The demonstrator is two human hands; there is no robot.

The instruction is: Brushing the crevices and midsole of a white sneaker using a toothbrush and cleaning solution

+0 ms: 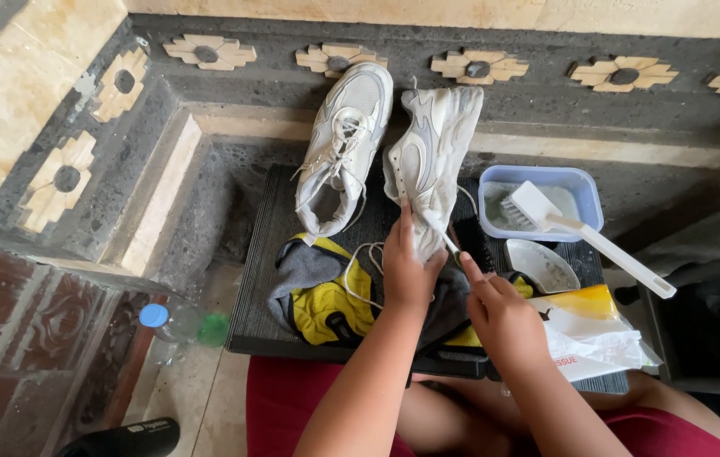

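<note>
Two white sneakers lean toe-up against a dark stone step. My left hand (pixel 409 264) grips the heel end of the right sneaker (pixel 430 152), index finger stretched up along its side. My right hand (pixel 499 311) is closed on a thin tool whose tip (pixel 451 245) touches that sneaker's heel; what kind of tool it is I cannot tell. The left sneaker (pixel 344 144) stands untouched, its laces loose. A yellow and grey cloth (pixel 317 292) with a white lace on it lies under my hands on a black ribbed mat (pixel 254 279).
A blue tub (pixel 584 182) of cloudy water holds a white long-handled brush (pixel 580 228). A small white dish (pixel 542 264) and a yellow and white bag (pixel 593 334) lie at right. A plastic bottle (pixel 175 322) lies on the floor at left. Carved stone walls surround.
</note>
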